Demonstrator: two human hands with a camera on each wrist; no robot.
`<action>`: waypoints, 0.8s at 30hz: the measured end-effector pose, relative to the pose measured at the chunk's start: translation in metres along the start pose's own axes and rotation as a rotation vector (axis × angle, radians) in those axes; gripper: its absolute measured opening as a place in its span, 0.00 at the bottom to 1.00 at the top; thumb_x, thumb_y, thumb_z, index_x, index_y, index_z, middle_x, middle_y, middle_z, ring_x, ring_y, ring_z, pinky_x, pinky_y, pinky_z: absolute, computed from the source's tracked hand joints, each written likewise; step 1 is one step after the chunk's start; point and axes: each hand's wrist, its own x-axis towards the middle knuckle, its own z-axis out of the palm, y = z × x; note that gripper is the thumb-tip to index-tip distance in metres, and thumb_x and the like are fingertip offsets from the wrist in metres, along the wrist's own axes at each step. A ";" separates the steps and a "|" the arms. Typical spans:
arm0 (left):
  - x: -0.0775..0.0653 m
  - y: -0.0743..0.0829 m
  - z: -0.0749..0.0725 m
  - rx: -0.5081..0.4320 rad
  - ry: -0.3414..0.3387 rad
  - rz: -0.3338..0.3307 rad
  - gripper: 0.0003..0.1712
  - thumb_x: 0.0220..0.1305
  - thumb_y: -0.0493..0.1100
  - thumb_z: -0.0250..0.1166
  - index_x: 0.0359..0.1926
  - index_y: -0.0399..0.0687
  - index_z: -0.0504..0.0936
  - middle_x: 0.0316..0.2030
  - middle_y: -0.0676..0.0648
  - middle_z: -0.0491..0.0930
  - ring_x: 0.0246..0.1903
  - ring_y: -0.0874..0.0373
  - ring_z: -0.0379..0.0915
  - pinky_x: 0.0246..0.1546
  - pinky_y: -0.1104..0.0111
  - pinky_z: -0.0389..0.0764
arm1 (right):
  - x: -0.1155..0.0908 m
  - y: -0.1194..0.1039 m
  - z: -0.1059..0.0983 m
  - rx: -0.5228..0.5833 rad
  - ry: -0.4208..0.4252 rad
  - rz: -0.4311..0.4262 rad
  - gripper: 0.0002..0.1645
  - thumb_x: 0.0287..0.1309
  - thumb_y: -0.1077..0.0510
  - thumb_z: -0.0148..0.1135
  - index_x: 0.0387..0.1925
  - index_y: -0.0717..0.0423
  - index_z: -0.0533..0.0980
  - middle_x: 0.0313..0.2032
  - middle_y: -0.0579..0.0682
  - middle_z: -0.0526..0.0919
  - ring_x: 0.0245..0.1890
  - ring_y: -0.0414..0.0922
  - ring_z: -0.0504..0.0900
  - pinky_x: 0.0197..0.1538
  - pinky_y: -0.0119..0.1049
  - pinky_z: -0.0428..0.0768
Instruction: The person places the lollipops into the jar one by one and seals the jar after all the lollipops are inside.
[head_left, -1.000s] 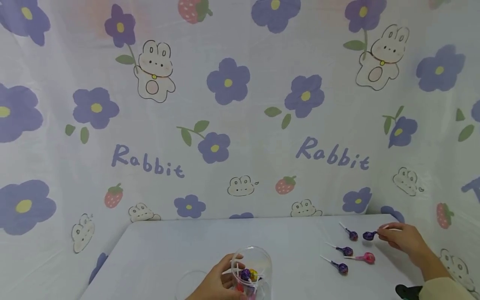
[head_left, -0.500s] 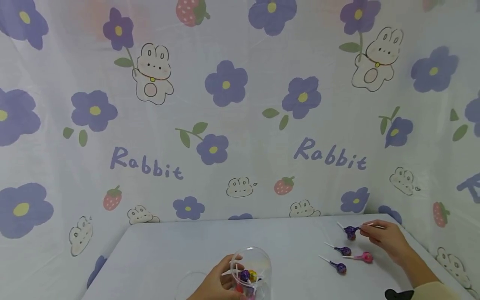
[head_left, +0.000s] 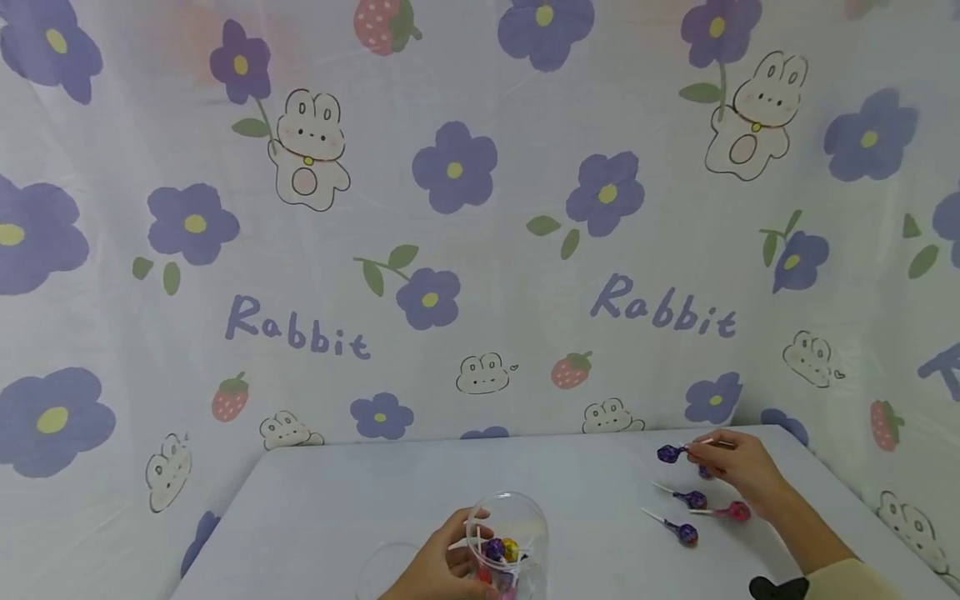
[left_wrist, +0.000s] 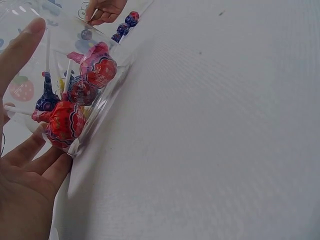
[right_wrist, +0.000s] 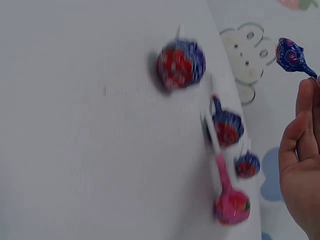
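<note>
My left hand (head_left: 442, 558) grips a clear plastic jar (head_left: 536, 533) from its left side at the table's front. Several wrapped lollipops stand or lie inside it, among them a red one (left_wrist: 62, 122) near the fingers in the left wrist view. At the table's right, my right hand (head_left: 738, 467) pinches the stick of a purple-wrapped lollipop (head_left: 670, 454), its ball pointing left. Below this hand lie a pink lollipop (head_left: 737, 511) and two purple ones, one nearer (head_left: 685, 533) and one farther. Another purple lollipop (head_left: 705, 472) is partly hidden behind the fingers.
A faint transparent round piece (head_left: 386, 554) lies left of the jar. The white table (head_left: 360, 483) meets a patterned curtain (head_left: 510, 317) at its back edge. A black shape (head_left: 780, 587) shows beside the right sleeve.
My right hand has carried the purple lollipop leftward, passing over another lollipop lying at the back right. The left hand and jar have stayed in place.
</note>
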 end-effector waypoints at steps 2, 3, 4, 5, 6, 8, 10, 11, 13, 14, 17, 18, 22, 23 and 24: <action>0.000 -0.001 -0.001 0.003 -0.003 0.001 0.49 0.57 0.36 0.80 0.74 0.39 0.62 0.59 0.38 0.74 0.55 0.43 0.79 0.56 0.58 0.82 | 0.000 -0.005 0.009 0.005 -0.010 0.000 0.10 0.69 0.58 0.68 0.41 0.64 0.82 0.38 0.46 0.88 0.39 0.39 0.86 0.42 0.33 0.84; 0.000 -0.001 -0.001 0.010 -0.001 0.002 0.49 0.57 0.36 0.80 0.74 0.40 0.62 0.59 0.38 0.74 0.55 0.43 0.79 0.56 0.58 0.82 | 0.000 -0.007 0.014 0.007 -0.016 -0.003 0.11 0.69 0.58 0.68 0.41 0.64 0.82 0.38 0.46 0.88 0.39 0.39 0.86 0.42 0.33 0.84; 0.001 -0.002 -0.001 0.015 -0.002 0.004 0.49 0.57 0.36 0.79 0.74 0.40 0.62 0.59 0.38 0.74 0.55 0.43 0.79 0.56 0.58 0.82 | 0.000 -0.010 0.018 0.016 -0.020 -0.003 0.11 0.69 0.58 0.68 0.42 0.65 0.82 0.39 0.47 0.88 0.39 0.39 0.86 0.41 0.33 0.84; 0.001 -0.002 -0.002 0.024 -0.001 0.007 0.49 0.57 0.36 0.79 0.74 0.40 0.62 0.59 0.38 0.74 0.55 0.43 0.79 0.55 0.58 0.82 | -0.001 -0.012 0.023 0.018 -0.028 -0.003 0.12 0.69 0.58 0.68 0.42 0.65 0.82 0.39 0.47 0.88 0.39 0.39 0.86 0.42 0.32 0.84; 0.001 -0.002 -0.002 0.031 -0.003 0.012 0.49 0.57 0.36 0.79 0.74 0.40 0.62 0.59 0.38 0.74 0.55 0.43 0.79 0.55 0.58 0.82 | -0.001 -0.014 0.027 0.023 -0.035 -0.004 0.12 0.69 0.58 0.69 0.43 0.65 0.82 0.39 0.48 0.88 0.39 0.39 0.86 0.42 0.31 0.84; 0.001 -0.003 -0.002 0.038 -0.004 0.012 0.48 0.57 0.35 0.79 0.74 0.41 0.63 0.60 0.38 0.74 0.55 0.43 0.79 0.56 0.58 0.82 | -0.001 -0.017 0.035 0.026 -0.056 -0.009 0.13 0.69 0.58 0.68 0.44 0.66 0.81 0.40 0.49 0.88 0.41 0.41 0.86 0.44 0.32 0.84; 0.001 -0.003 -0.001 0.043 -0.003 0.006 0.47 0.57 0.35 0.79 0.73 0.43 0.64 0.60 0.38 0.74 0.56 0.42 0.79 0.56 0.57 0.82 | -0.002 -0.019 0.042 0.026 -0.066 -0.009 0.12 0.69 0.58 0.68 0.44 0.66 0.81 0.41 0.52 0.88 0.41 0.42 0.87 0.44 0.32 0.84; 0.001 -0.003 -0.001 0.053 0.002 0.004 0.46 0.57 0.35 0.80 0.73 0.44 0.65 0.60 0.38 0.75 0.56 0.42 0.79 0.56 0.57 0.82 | -0.002 -0.020 0.046 0.020 -0.072 -0.012 0.12 0.69 0.58 0.68 0.44 0.66 0.81 0.41 0.52 0.88 0.42 0.42 0.87 0.44 0.33 0.84; 0.002 -0.003 -0.001 0.073 0.012 -0.003 0.45 0.57 0.37 0.80 0.72 0.47 0.67 0.60 0.39 0.75 0.56 0.43 0.79 0.57 0.55 0.81 | -0.002 -0.022 0.053 0.018 -0.080 -0.015 0.11 0.69 0.58 0.68 0.43 0.65 0.81 0.41 0.53 0.88 0.41 0.43 0.87 0.44 0.34 0.84; 0.002 -0.003 -0.001 0.084 0.016 -0.005 0.45 0.57 0.37 0.80 0.72 0.48 0.67 0.60 0.39 0.75 0.57 0.43 0.79 0.57 0.55 0.81 | -0.002 -0.023 0.057 0.019 -0.081 -0.015 0.11 0.69 0.59 0.68 0.42 0.65 0.81 0.40 0.53 0.88 0.41 0.43 0.87 0.44 0.35 0.84; 0.003 -0.003 0.000 0.104 0.025 -0.010 0.46 0.57 0.39 0.81 0.72 0.49 0.67 0.60 0.39 0.75 0.58 0.43 0.78 0.58 0.54 0.80 | -0.002 -0.026 0.067 0.023 -0.098 -0.025 0.09 0.68 0.59 0.69 0.41 0.63 0.81 0.40 0.54 0.87 0.41 0.44 0.87 0.43 0.34 0.84; 0.003 -0.003 0.000 0.104 0.023 -0.010 0.46 0.57 0.39 0.81 0.72 0.48 0.67 0.60 0.39 0.75 0.58 0.42 0.78 0.58 0.54 0.79 | -0.003 -0.028 0.070 0.027 -0.105 -0.028 0.09 0.68 0.59 0.69 0.41 0.63 0.81 0.40 0.54 0.87 0.41 0.44 0.87 0.43 0.34 0.84; 0.002 -0.003 0.000 0.107 0.020 -0.003 0.47 0.57 0.39 0.81 0.73 0.46 0.66 0.60 0.39 0.75 0.58 0.43 0.78 0.59 0.54 0.79 | -0.007 -0.034 0.083 0.058 -0.150 -0.044 0.08 0.67 0.60 0.69 0.40 0.62 0.81 0.39 0.53 0.87 0.41 0.45 0.86 0.42 0.33 0.83; 0.002 -0.003 0.000 0.110 0.019 0.001 0.47 0.57 0.38 0.80 0.73 0.45 0.66 0.60 0.38 0.75 0.58 0.42 0.78 0.59 0.54 0.79 | -0.008 -0.036 0.087 0.068 -0.165 -0.046 0.07 0.67 0.61 0.69 0.39 0.62 0.81 0.39 0.53 0.87 0.41 0.46 0.86 0.42 0.33 0.84; 0.002 -0.002 0.001 0.117 0.022 0.000 0.47 0.57 0.39 0.80 0.73 0.45 0.66 0.60 0.38 0.75 0.58 0.43 0.78 0.60 0.54 0.78 | -0.010 -0.038 0.090 0.075 -0.183 -0.050 0.06 0.67 0.61 0.69 0.39 0.62 0.80 0.39 0.53 0.87 0.41 0.46 0.86 0.43 0.33 0.84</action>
